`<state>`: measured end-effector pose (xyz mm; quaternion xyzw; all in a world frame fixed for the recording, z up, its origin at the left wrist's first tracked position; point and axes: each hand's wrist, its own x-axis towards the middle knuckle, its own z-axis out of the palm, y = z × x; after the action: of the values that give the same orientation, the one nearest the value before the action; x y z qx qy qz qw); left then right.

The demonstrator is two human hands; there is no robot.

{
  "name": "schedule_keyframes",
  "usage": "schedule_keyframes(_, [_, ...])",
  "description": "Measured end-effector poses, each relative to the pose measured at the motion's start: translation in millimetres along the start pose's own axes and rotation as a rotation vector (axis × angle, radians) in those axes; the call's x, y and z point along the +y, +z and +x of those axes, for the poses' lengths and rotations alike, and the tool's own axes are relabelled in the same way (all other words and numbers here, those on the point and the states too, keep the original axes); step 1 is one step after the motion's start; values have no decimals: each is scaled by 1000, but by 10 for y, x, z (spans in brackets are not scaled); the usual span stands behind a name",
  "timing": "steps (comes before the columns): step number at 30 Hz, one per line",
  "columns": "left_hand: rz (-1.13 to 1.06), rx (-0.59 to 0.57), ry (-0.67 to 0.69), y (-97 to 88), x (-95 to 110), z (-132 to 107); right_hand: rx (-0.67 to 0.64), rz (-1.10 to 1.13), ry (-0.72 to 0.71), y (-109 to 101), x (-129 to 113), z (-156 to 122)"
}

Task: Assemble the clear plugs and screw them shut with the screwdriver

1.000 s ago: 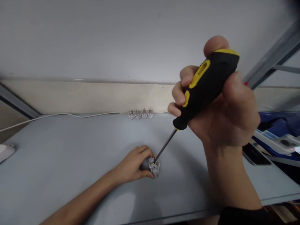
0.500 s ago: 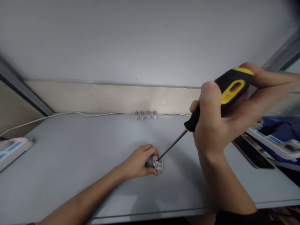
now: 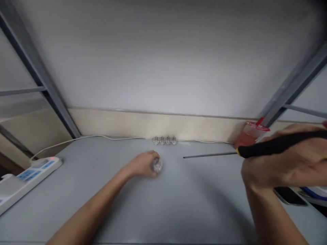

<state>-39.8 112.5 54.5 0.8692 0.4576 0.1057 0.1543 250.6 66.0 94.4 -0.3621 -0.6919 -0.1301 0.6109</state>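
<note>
Grey desktop (image 3: pixel 107 207) fills the lower view beneath a white wall (image 3: pixel 163 58) and steel shelf uprights (image 3: pixel 38 71); a power strip (image 3: pixel 30 180) sits at the left, a white cable (image 3: pixel 84 140) trailing along the wall, with a pink drink cup (image 3: pixel 251 134) and a phone (image 3: pixel 290 196) to the right; four clear plugs (image 3: pixel 165 140) stand in a tidy row against the wall, kept out of the working area; the left hand (image 3: pixel 141 165) curls narrowly round a fifth clear plug (image 3: pixel 157 165), steadying it mid-desk; the right hand (image 3: pixel 286 163) wraps a black-and-yellow screwdriver (image 3: pixel 278 147) in a full fist, its shaft level, tip aimed at the plug, near but not touching.
</note>
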Motion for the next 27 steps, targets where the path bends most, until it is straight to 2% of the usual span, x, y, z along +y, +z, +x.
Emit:
schedule_keyframes(3, [43, 94, -170, -223, -424, 262, -95, -121, -121, -115, 29, -512])
schedule_keyframes(6, [72, 186, -286, -204, -674, 567, -106, -153, -178, -178, 24, -847])
schedule_keyframes(10, [69, 289, -356, 27, -753, 823, -124, -213, -245, -247, -43, -1079])
schedule_keyframes(15, [62, 384, -371, 223, -796, 854, -406, -343, -138, -413, -166, -1411])
schedule_keyframes(18, [64, 416, -328, 271, -788, 770, -550, -300, 25, -481, -216, -1494])
schedule_keyframes(20, [68, 427, -267, 310, -738, 656, -666, -212, 190, -524, -237, -1479])
schedule_keyframes(22, [73, 424, -198, 360, -647, 479, -727, -117, 361, -618, -200, -1435])
schedule_keyframes(24, [75, 399, -129, 414, -523, 238, -699, -82, 562, -809, -46, -1385])
schedule_keyframes(26, [74, 354, -56, 464, -387, -43, -613, -153, 824, -1106, 240, -1337])
schedule_keyframes(27, [73, 328, -22, 486, -322, -183, -620, -184, 946, -1280, 414, -1316])
